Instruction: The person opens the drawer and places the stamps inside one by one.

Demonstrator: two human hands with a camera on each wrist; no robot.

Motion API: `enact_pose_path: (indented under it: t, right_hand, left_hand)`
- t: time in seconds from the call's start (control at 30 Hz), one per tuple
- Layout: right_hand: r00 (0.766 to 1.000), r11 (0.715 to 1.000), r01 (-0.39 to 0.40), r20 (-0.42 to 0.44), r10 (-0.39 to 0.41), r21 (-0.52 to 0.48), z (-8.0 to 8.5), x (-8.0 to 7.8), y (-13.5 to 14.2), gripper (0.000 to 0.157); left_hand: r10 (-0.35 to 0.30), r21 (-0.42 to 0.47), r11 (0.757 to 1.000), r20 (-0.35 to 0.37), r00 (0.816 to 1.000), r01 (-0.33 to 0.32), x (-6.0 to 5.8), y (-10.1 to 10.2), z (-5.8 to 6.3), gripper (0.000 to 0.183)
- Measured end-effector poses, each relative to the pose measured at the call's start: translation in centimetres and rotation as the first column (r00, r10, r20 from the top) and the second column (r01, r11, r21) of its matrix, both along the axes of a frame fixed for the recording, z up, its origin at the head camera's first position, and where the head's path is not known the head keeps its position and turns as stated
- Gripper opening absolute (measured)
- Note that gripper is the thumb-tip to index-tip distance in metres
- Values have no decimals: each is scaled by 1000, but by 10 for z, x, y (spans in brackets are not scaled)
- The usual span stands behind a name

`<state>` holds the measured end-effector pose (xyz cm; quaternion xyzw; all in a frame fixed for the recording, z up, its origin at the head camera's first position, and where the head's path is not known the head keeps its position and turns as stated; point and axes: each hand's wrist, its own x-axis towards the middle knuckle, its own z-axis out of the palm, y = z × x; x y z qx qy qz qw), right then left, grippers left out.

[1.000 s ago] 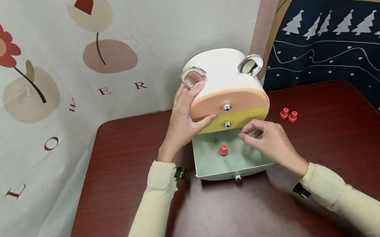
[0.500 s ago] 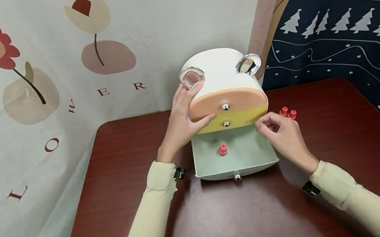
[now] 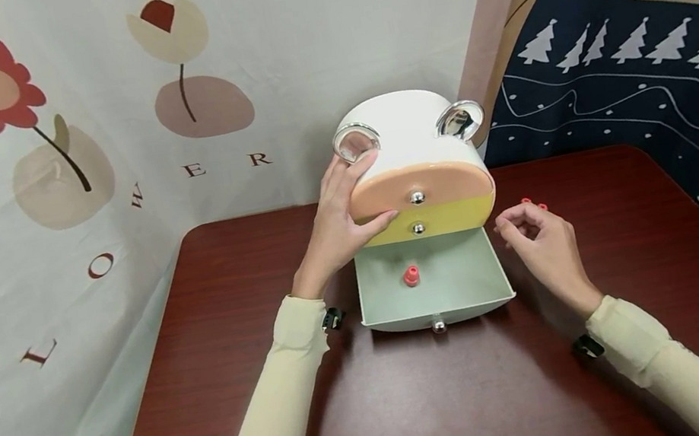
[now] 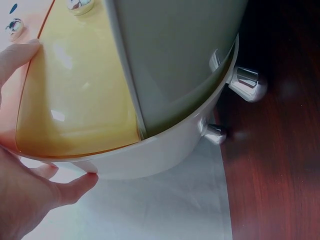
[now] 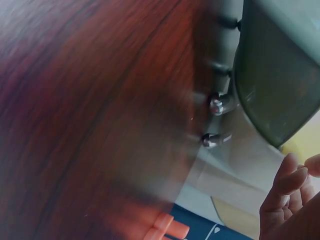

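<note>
Item: small red plastic stopper (image 3: pixel 411 275) lying alone in the pulled-out pale green bottom drawer (image 3: pixel 471 282); right hand now clear of that drawer.

Detail: In one second the right hand (image 3: pixel 543 247) has left the drawer interior, travelling toward 2 o'clock; it hovers over the dark red wooden table (image 3: pixel 423 406), fingers loosely curled and holding nothing, just short of the two remaining red stoppers (image 3: pixel 533 202), which it partly hides. One stopper counts as deposited, and a second pick looks to be starting. The left hand (image 3: pixel 339 220) is unmoved, fingers wrapped on the 9 o'clock flank of the white rounded three-drawer cabinet (image 3: pixel 408 132), thumb on the yellow middle drawer (image 3: pixel 453 216) beneath the shut peach drawer (image 3: pixel 421 189).
</note>
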<state>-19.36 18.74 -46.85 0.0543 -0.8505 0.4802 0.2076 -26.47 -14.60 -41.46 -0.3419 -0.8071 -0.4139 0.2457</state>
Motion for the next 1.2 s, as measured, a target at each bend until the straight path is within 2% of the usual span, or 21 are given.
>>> enact_pose_path:
  t: [0.2,0.37,0.47,0.67,0.93,1.2]
  right_hand:
    - [996,992,70,42,-75,108,-3,-2,10,12]
    - [994,975,52,83,-72,217,-4,-5,18,28]
    - [994,974,43,90,-64,222,-8,-8,25,35]
    - [990,972,62,111,-89,227,-14,-12,38,38]
    - [983,966,74,143,-112,248,-14,-17,47,40]
    - [968,956,50,223,-118,289,-13,-23,57,44]
  left_hand:
    - [1,-6,1000,8,1000,-1,1,0,-2,89]
    - [3,1,1000,6,1000,-3,0,1,-2,89]
    - [7,8,1000,14,1000,-7,1,2,-1,88]
    - [12,9,1000,34,999,-12,4,1,-2,87]
    - [-1,6,1000,-12,1000,1,-1,0,-1,88]
    - [-4,1,1000,-13,1000,4,0,0,1,88]
